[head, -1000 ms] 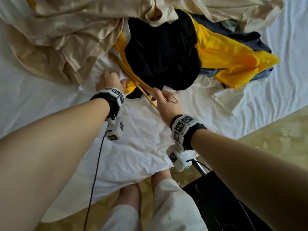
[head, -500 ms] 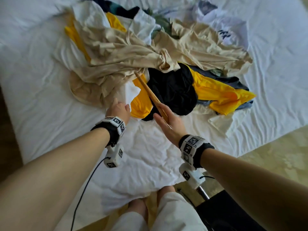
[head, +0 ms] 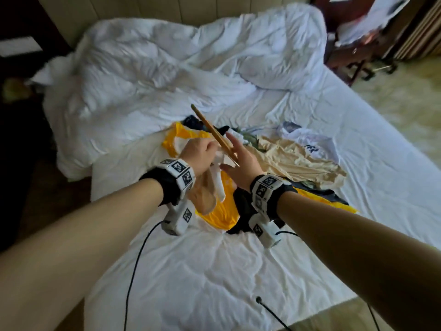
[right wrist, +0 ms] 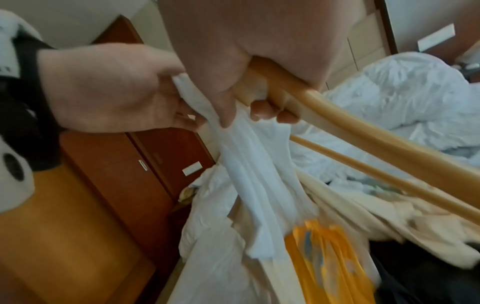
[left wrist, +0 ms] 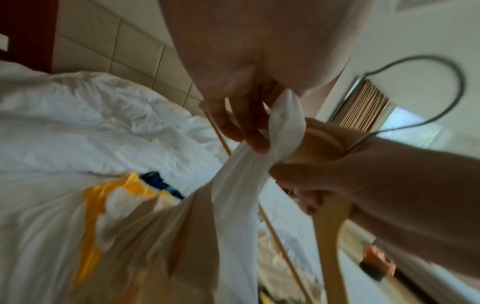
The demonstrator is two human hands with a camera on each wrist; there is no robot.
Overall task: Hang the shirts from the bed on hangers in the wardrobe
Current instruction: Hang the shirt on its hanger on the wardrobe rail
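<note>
My left hand (head: 211, 149) grips a bunched white and beige shirt (head: 219, 187) and holds it up above the pile; the fabric (left wrist: 241, 185) hangs from my fingers (left wrist: 255, 142). My right hand (head: 235, 155), right beside it, holds a wooden hanger (head: 210, 129) that points up and away. The right wrist view shows those fingers curled round the hanger (right wrist: 363, 127), next to the white cloth (right wrist: 249, 164). The hanger's metal hook (left wrist: 441, 82) arcs over my right wrist. On the bed under the hands lies a pile of shirts (head: 293, 158): beige, yellow, black and white.
A crumpled white duvet (head: 167, 68) covers the far half of the bed. Bare sheet (head: 214, 271) lies between me and the pile. Dark wooden furniture (head: 353, 51) stands at the far right corner, and a wooden cabinet (right wrist: 116, 174) is left of the bed. Black cables (head: 133, 271) hang from my wrists.
Both hands have risen off the pile. The left one has lifted the white and beige shirt, the right has raised the hanger. The head view has tilted up to take in the whole bed.
</note>
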